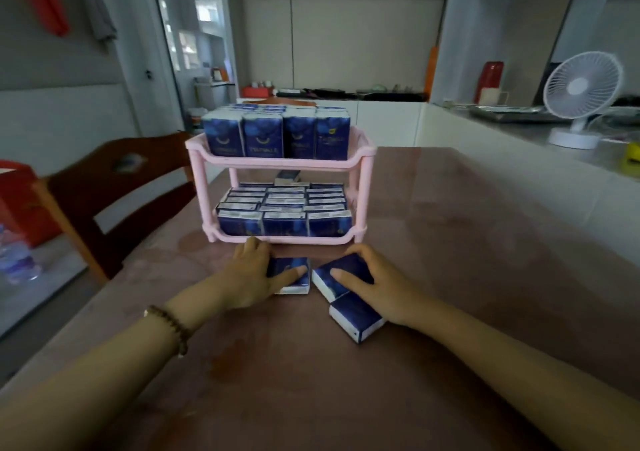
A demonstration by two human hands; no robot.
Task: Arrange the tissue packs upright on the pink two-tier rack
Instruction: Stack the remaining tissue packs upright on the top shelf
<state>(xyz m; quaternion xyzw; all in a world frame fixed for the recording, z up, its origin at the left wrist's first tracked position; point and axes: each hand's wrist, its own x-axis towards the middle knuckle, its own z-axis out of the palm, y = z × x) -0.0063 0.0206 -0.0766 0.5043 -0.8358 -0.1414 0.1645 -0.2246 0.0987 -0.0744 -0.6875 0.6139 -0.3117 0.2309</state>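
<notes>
The pink two-tier rack (363, 187) stands mid-table. Dark blue tissue packs stand upright on its top tier (277, 135) and fill the bottom tier (284, 208) in rows. Three loose packs lie flat on the table in front of the rack. My left hand (252, 274) rests on the left pack (294, 277), thumb across its top. My right hand (377, 287) covers the middle pack (332, 277), fingers curled over its far edge. A third pack (356, 319) lies just below it, partly under my right palm. One more pack (287, 176) lies behind the rack.
A brown wooden chair (114, 190) stands at the table's left side. A white desk fan (581, 97) sits on the counter at the right, with a yellow object (632, 159) near it. The reddish-brown tabletop (450, 242) extends to the right of the rack.
</notes>
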